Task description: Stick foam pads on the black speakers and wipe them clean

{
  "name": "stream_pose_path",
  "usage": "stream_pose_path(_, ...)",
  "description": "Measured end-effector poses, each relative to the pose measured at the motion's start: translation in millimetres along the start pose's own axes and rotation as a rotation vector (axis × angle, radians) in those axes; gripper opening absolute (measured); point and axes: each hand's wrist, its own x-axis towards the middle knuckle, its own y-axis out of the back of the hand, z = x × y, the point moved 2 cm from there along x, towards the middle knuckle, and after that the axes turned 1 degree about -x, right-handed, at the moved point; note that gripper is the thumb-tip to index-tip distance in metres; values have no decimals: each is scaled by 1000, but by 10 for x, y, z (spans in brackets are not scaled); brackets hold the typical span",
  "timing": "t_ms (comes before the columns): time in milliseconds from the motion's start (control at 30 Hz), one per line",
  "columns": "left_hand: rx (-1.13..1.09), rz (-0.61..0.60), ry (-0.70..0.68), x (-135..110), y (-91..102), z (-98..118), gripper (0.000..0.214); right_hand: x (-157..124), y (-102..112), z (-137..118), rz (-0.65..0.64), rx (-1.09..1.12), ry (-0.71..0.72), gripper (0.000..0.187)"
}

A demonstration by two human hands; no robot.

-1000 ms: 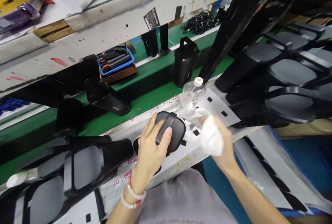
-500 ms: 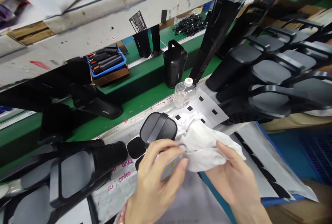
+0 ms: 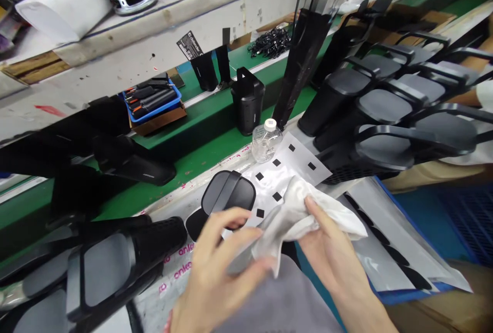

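Note:
My right hand grips a crumpled white cloth, with the thumb on top and the fingers underneath. At the cloth's left end, my left hand has its fingers spread and curved. It is smeared by motion, and its thumb and fingertips are close to the cloth's edge; whether they touch it I cannot make out. Just beyond my left hand lies a rounded black case with a grey top and a strap across it. A dark rounded pad is partly tucked beside it.
A white sheet with black squares and a clear plastic bottle lie ahead. Black speakers with handles stand at right and left. A green conveyor runs behind. Sheets with black ovals are at right.
My left hand has opened its fingers from a grey piece it was pinching, and that piece no longer shows clearly. The cloth has spread leftward in my right hand. The view has shifted slightly.

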Motion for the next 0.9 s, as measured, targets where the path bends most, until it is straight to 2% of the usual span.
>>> stream_pose_path(67, 127, 155, 119, 68, 73, -126, 8, 52, 24, 35, -15, -33, 81, 49)
stream_pose_path(100, 197, 186, 183, 92, 71, -200, 11, 71, 36, 70, -11, -87, 133, 49)
stream_pose_path(167, 282, 122, 305, 118, -4, -350, 28, 100, 46, 165, 23, -331, 288, 45)
stream_pose_path(233, 274, -12, 435, 110, -110, -475, 46, 115, -8, 268, -16, -725, 604, 36)
stream_pose_path(300, 228, -112, 532, 85, -178, -545, 48, 131, -125, 386, -207, -1048, 932, 30)
stream_pose_path(367, 204, -140, 555, 70, -188, -559, 46, 157, -244, 466, -387, -1222, 1196, 30)
stream_pose_path(400, 203, -138, 550, 68, -179, -555, 46, 178, -292, 475, -398, -1278, 1287, 29)
stream_pose_path(500, 202, -118, 536, 75, -146, -540, 43, 223, -391, 420, -251, -1435, 1488, 26)
stream_pose_path(633, 216, -106, 496, 95, -154, -538, 40, 196, -431, 371, -311, -1545, 1563, 30)
stream_pose_path(700, 218, -97, 488, 101, -162, -542, 40, 152, -429, 382, -276, -1563, 1568, 32)
stream_pose_path(833, 215, -118, 497, 95, -157, -549, 43, 123, -430, 387, -367, -1544, 1507, 32)
stream_pose_path(900, 205, -124, 510, 88, -149, -557, 46, 229, -386, 263, -288, -1469, 1412, 26)
